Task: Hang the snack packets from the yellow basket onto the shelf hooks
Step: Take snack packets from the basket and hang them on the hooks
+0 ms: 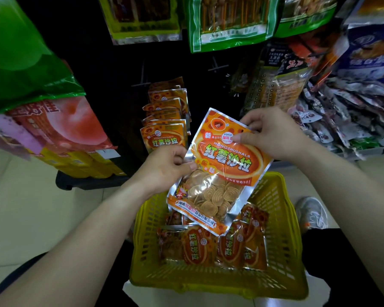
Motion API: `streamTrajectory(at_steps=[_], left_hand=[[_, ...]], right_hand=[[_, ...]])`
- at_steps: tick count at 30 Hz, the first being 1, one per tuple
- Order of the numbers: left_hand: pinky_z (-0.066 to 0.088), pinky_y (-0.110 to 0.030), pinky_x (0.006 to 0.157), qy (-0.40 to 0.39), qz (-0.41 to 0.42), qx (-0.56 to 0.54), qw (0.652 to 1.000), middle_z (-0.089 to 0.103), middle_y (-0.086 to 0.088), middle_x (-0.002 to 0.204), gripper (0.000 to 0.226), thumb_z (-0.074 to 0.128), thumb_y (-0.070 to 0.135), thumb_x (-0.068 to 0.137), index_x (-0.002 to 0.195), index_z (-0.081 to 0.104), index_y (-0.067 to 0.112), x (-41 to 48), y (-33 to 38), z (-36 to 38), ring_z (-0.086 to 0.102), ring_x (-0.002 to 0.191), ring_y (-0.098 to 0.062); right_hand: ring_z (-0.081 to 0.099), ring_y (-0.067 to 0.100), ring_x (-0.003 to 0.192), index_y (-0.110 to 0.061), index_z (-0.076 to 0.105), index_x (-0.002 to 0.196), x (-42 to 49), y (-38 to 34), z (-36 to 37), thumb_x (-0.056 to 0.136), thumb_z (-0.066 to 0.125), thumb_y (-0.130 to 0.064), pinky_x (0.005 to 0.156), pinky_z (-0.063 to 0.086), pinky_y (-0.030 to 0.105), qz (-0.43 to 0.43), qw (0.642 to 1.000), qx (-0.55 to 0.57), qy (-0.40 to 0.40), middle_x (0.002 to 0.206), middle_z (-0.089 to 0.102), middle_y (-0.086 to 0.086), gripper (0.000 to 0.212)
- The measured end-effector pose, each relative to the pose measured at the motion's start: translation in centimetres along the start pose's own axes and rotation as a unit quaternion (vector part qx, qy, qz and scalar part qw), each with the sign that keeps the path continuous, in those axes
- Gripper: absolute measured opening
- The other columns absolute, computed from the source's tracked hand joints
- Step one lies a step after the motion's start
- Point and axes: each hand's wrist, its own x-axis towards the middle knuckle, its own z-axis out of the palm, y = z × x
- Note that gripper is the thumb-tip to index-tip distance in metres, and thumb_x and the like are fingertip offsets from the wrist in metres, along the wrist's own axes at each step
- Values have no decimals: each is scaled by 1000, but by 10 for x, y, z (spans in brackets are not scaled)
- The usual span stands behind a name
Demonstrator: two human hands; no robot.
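Left hand [164, 168] and right hand [274, 137] each pinch an edge of a snack packet [220, 173] above the yellow basket [284, 240].

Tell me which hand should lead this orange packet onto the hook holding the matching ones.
Right, probably: the right hand pinches the held packet at its top edge, the end that gets hung. The left hand grips its side lower down and can steady it.

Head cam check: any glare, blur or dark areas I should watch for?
Head view: packet sharp, foil glare on its edges; shelf back nearly black, bare hooks faint; green bag top left blurred; wide-angle lens bends the frame edges.
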Motion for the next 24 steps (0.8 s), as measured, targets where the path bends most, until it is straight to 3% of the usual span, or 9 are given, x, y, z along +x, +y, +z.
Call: streamTrajectory(at_steps=[3,6,12,15,18,19,21,24], left_hand=[[56,-55,83,7,-5,5,1000,75,-13,87,25,71,26,93,94,66,1,0,1,0,71,87,-33],[56,-44,72,17,1,21,1000,74,-4,78,23,71,27,92,84,63,7,0,0,0,71,77,-24],[58,-40,74,66,3,56,996,72,7,80,18,71,29,92,87,65,13,-4,-11,4,69,76,-10],[58,-38,76,78,7,43,996,73,8,87,14,70,31,92,94,67,18,-8,-23,9,69,84,-8],[51,-18,70,118,-6,-11,993,73,12,92,14,75,34,87,97,65,35,-10,-40,-1,68,87,0],[49,-18,72,134,-22,-28,990,73,12,94,18,76,34,87,97,62,39,-10,-47,-9,67,88,1],[50,-25,78,159,-72,-39,984,71,9,99,19,73,36,89,103,59,38,-11,-64,-26,67,93,-7],[55,-37,85,163,-137,-28,977,70,1,99,14,69,32,92,103,63,29,-14,-93,-44,69,91,-20]], right_hand=[[70,2,65,-24,68,87,0,-1,0,80,80,-31,57,55,23,3,1000,-11,0,76,73,-11,16],[71,3,69,-19,65,89,-1,-3,2,83,78,-27,57,55,19,0,1000,-2,-18,81,74,-9,16],[73,11,84,-19,69,100,-5,-11,5,83,79,-26,78,59,36,35,985,-13,-168,96,76,-4,21],[70,11,84,-25,67,94,-10,-21,19,86,75,-27,72,56,31,-12,988,-111,-108,97,74,-6,11],[66,20,82,-33,57,85,-8,-35,25,89,70,-31,65,52,37,-69,979,-188,-25,81,66,-10,15],[64,23,81,-34,54,84,-4,-40,24,90,69,-32,62,49,38,-84,974,-211,-1,74,61,-12,16],[62,28,83,-34,55,88,6,-49,23,91,67,-31,59,40,34,-107,963,-246,18,72,53,-13,13],[61,32,100,-33,62,110,36,-59,35,93,65,-32,66,41,35,-117,941,-318,-21,96,65,-1,18]])
